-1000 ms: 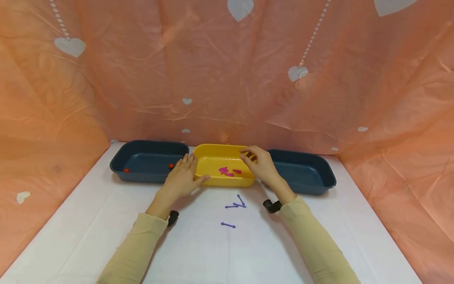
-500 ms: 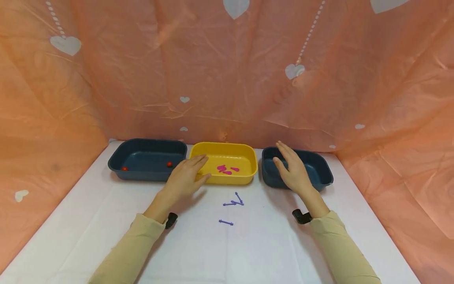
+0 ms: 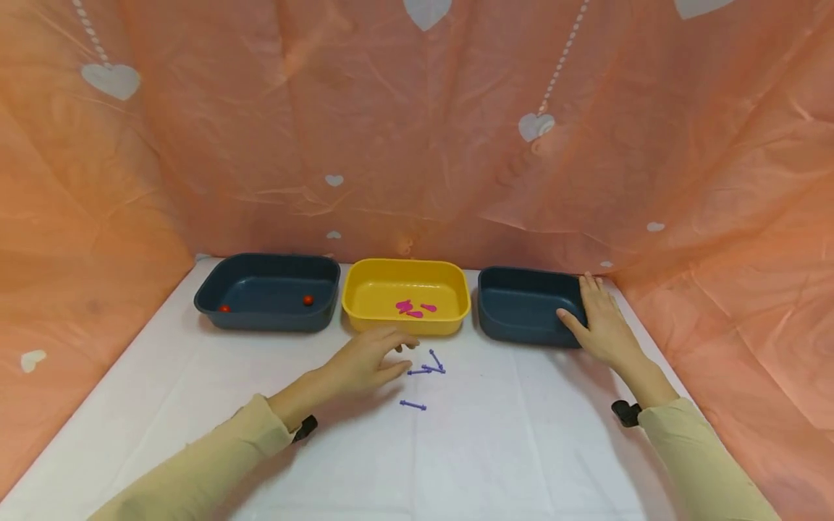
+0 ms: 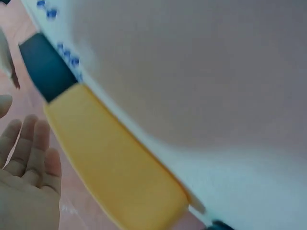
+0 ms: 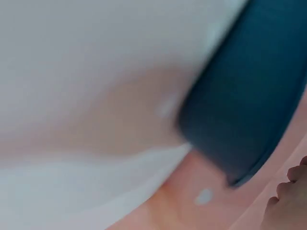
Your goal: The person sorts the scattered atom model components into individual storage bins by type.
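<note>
In the head view my left hand [image 3: 365, 360] reaches over the table in front of the yellow tub [image 3: 407, 326], with thumb and fingers spread apart and nothing between them. Just off its fingertips lie several small purple rods with knobbed ends [image 3: 435, 370], a few crossing each other and one apart [image 3: 413, 405] nearer the front. My right hand [image 3: 606, 325] lies with extended fingers along the right end of a dark blue tub [image 3: 521, 334], thumb at the rim. In the right wrist view that tub [image 5: 244, 96] appears close beside the hand.
Several pink teardrop-like pieces [image 3: 415, 314] lie inside the yellow tub. Another dark blue tub [image 3: 267, 320] at the left holds two small red balls [image 3: 308, 299]. The three tubs stand in a row along the back, before an orange curtain [image 3: 391, 130].
My right hand has moved from the yellow tub's right end to the far end of the right blue tub. My left hand has come off the yellow tub toward the purple rods.
</note>
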Action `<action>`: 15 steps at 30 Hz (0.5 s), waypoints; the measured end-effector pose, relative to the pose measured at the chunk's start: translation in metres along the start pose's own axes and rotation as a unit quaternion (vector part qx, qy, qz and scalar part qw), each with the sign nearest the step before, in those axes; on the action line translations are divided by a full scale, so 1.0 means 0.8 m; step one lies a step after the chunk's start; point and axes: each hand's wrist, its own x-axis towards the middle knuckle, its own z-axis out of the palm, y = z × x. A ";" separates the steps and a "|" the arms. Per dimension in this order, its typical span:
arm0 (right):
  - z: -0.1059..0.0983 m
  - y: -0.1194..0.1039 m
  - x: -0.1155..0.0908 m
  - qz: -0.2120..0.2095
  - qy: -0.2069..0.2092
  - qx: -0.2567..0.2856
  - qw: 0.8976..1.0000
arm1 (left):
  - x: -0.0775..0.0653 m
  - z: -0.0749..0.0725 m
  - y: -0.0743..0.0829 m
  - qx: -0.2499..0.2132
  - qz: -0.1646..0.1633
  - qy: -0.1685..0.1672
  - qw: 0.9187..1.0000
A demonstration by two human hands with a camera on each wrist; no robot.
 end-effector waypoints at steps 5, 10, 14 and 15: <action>-0.010 0.040 -0.017 0.004 -0.032 -0.003 0.999 | 0.000 0.011 0.007 -0.058 -0.004 -0.067 0.996; -0.014 0.066 -0.027 0.010 -0.065 0.003 0.998 | 0.000 0.019 0.010 -0.070 -0.028 -0.138 0.988; -0.014 0.075 -0.028 0.008 -0.083 0.008 0.996 | -0.001 0.022 0.012 -0.053 -0.029 -0.171 0.983; -0.014 0.076 -0.029 0.008 -0.087 0.008 0.996 | -0.001 0.023 0.012 -0.050 -0.025 -0.177 0.983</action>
